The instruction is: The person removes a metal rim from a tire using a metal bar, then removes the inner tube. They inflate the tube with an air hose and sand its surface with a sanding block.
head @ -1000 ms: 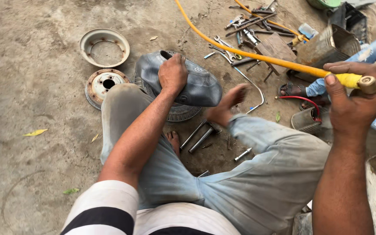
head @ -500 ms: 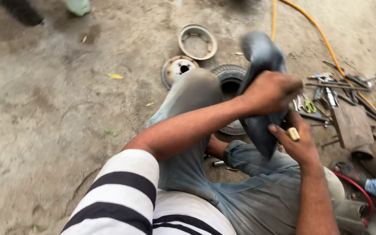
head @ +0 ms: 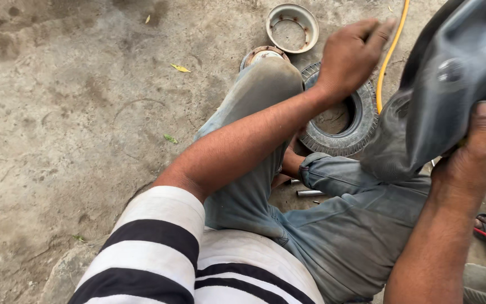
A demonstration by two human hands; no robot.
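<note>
The right hand (head: pixel 476 160) is closed around the lower edge of a dark rubber inner tube (head: pixel 445 90), which it holds up in the air at the right side, above the bent leg in grey trousers (head: pixel 361 225). The left hand (head: pixel 350 53) is open with the fingers stretched, it holds nothing and hangs above a small black tyre (head: pixel 361 132) that lies flat on the concrete ground (head: pixel 74 112). A yellow hose (head: pixel 389 50) runs beside the tyre, and two round metal rim parts (head: pixel 292 25) lie just behind the knee.
</note>
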